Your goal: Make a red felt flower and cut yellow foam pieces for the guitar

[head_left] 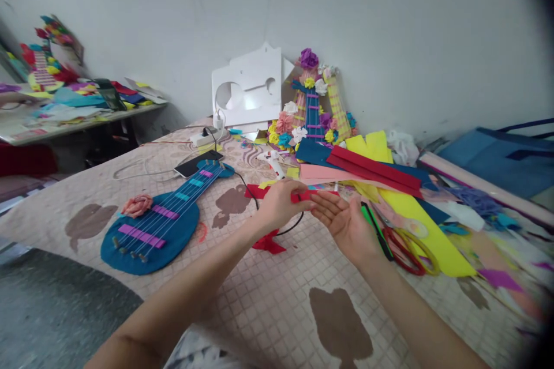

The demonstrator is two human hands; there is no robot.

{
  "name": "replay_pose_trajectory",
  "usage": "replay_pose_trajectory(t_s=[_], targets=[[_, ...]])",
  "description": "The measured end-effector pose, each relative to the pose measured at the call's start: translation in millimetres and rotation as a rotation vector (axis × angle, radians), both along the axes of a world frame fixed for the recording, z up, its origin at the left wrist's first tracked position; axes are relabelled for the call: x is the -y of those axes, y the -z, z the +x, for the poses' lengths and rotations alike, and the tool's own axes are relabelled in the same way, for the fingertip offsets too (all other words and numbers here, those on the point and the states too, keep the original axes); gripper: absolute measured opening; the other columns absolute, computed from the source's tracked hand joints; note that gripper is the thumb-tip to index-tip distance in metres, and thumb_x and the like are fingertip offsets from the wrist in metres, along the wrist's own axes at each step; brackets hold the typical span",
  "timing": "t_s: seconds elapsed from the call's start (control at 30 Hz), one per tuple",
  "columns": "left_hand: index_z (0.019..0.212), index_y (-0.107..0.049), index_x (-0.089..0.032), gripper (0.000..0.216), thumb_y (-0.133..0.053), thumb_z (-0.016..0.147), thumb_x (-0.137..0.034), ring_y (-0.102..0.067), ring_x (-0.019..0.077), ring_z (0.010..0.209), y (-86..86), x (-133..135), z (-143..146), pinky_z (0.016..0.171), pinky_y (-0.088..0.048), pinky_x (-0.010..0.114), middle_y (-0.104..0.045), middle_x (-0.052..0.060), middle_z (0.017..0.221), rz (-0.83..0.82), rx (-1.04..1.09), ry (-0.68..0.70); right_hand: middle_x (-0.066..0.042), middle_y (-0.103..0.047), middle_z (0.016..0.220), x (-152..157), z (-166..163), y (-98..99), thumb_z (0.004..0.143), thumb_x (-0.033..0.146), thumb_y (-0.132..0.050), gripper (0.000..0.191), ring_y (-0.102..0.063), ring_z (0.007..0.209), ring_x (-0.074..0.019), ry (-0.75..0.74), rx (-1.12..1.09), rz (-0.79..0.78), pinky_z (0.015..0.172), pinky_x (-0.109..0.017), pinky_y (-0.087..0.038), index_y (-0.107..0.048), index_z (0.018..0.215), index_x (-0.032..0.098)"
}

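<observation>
The red paper strip [308, 194] is up in front of the person, over the middle of the table [264, 300], between the two hands. The table is the biggest thing near them, with a pale cloth that has squares and brown shapes on it. A blue bag [497, 155] is at the far right. A white board [262, 69] with round holes leans on the wall. Next to it stand small guitars [312, 110] with lots of paper flowers.

A blue guitar [177, 233] lies flat on the left side of the table. It has purple bars and thin strings. Long yellow paper [433, 230] lies on the right, and dark red paper [372, 170] lies behind the hands.

The left hand [279, 204] pinches the strip, with its thumb and finger close together. The right hand [352, 233] is palm up, its fingers long and loose. Its tips are by the strip, but I cannot tell if they touch it.

Red-handled scissors [407, 268] lie just beside a green and black tool [377, 230]. A white glue gun [272, 162] lies behind the left hand. A pink rose [137, 206] sits on the blue guitar.
</observation>
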State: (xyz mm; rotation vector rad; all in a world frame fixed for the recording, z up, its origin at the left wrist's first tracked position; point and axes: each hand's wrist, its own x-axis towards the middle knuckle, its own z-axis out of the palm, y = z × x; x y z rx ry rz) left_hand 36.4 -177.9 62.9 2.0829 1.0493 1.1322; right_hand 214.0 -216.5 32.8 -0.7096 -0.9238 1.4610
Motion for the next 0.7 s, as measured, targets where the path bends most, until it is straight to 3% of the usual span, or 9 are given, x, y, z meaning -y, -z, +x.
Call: replay_pose_trajectory(t_s=[0.17, 0.33, 0.4, 0.53, 0.7], targets=[[0.078, -0.071, -0.014, 0.009, -0.070, 0.072, -0.020, -0.063, 0.0158, 0.073, 4.9, -17.6, 23.2, 0.067, -0.047, 0.025, -0.071, 0.005, 0.079, -0.089, 0.072, 0.050, -0.007, -0.070, 0.112, 3.3, 2.4, -0.5, 0.087, 0.064, -0.042, 0.053, -0.065, 0.101, -0.0199, 0.054, 0.052, 0.060, 0.084, -0.031, -0.054, -0.069, 0.106, 0.022], [0.066, -0.067, -0.011, 0.032, -0.072, 0.068, -0.042, -0.051, 0.0098, 0.053, 13.4, -29.1, 28.3, 0.051, -0.039, 0.022, -0.061, 0.001, 0.058, -0.416, 0.270, 0.223, -0.004, -0.066, 0.118, 10.5, -4.5, -6.0, 0.082, 0.065, -0.050, 0.050, -0.068, 0.089, -0.0194, 0.056, 0.100, 0.132, 0.071, -0.029, -0.055, -0.066, 0.110, 0.027], [0.064, -0.063, -0.012, 0.035, -0.072, 0.067, -0.046, -0.050, 0.0091, 0.054, 17.2, -31.4, 28.9, 0.053, -0.038, 0.021, -0.058, 0.000, 0.058, -0.436, 0.365, 0.273, -0.004, -0.063, 0.123, 12.1, -6.7, -8.7, 0.081, 0.065, -0.051, 0.050, -0.069, 0.082, -0.0186, 0.039, 0.103, 0.129, 0.065, -0.028, -0.055, -0.065, 0.112, 0.028], [0.067, -0.058, -0.015, 0.030, -0.069, 0.073, -0.043, -0.052, 0.0094, 0.061, 17.9, -31.8, 26.1, 0.059, -0.041, 0.021, -0.059, 0.000, 0.065, -0.352, 0.506, 0.245, -0.005, -0.057, 0.133, 10.4, -4.8, -10.0, 0.081, 0.065, -0.051, 0.050, -0.069, 0.076, -0.0174, 0.030, 0.072, 0.094, 0.057, -0.027, -0.055, -0.064, 0.112, 0.028], [0.072, -0.057, -0.015, 0.029, -0.052, 0.087, -0.040, -0.057, 0.0092, 0.054, 14.3, -33.1, 17.1, 0.057, -0.044, 0.021, -0.063, 0.001, 0.061, -0.502, 0.627, 0.176, -0.007, -0.059, 0.131, 6.8, -0.9, -6.1, 0.082, 0.065, -0.050, 0.049, -0.069, 0.069, -0.0155, 0.043, 0.040, 0.021, 0.050, -0.025, -0.053, -0.065, 0.109, 0.027]])
